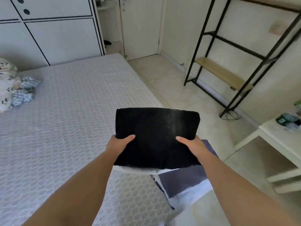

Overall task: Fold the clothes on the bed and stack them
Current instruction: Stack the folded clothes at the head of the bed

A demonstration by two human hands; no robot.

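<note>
A folded black garment point(156, 134) is held flat above the bed's right edge. My left hand point(118, 144) grips its left side, thumb on top and fingers hidden beneath. My right hand point(193, 145) grips its right side the same way. Under the black garment a white folded piece point(135, 170) shows at the lower edge; whether it is held too I cannot tell. Below lies a stack of folded clothes with a purple-grey piece point(182, 181) on top and a white one point(190, 194) under it. A crumpled blue-and-white checked garment point(24, 90) lies at the bed's far left.
The bed point(65, 121) has a pale patterned cover. A patterned bundle of bedding point(6, 85) sits at its left edge. A black metal shelf frame point(241, 51) stands on the tiled floor to the right. A white side table point(280, 137) holds bottles. White wardrobe doors point(53, 35) stand behind the bed.
</note>
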